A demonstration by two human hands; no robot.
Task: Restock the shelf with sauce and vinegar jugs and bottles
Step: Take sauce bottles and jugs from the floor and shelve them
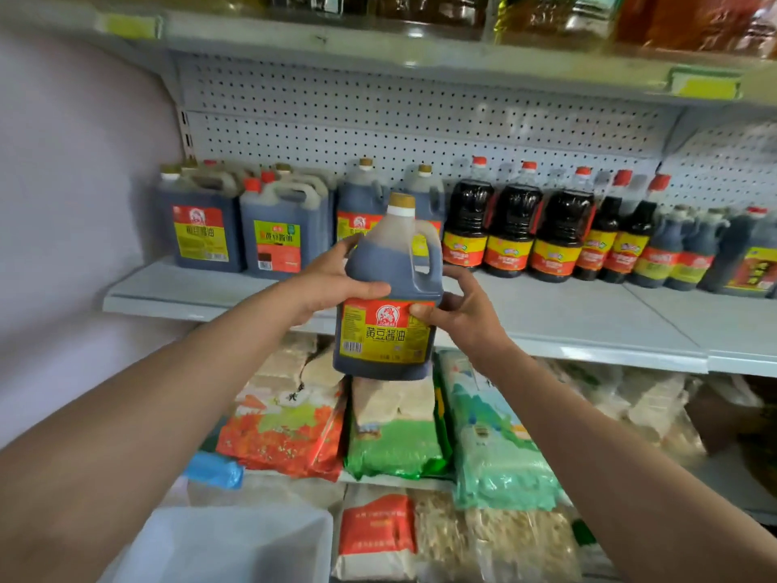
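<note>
— Where's the jug (389,288)?

— Held upright in the air, in front of the middle shelf (546,317), label facing the camera. It hangs over the shelf's front edge and touches no board.

— Who has hold of it?

— Both hands. The left hand (332,284) wraps its side, thumb laid across the front just above the label. The right hand (458,307) grips the other side low down, thumb pressed on the label's red band, fingers curled behind.

— And on the shelf?

— Big handled jugs (239,233) at the left, two more like the held one right behind it, then a row of dark bottles (513,229) with red caps running right. Bags of grain (395,431) lie on the shelf below.
</note>
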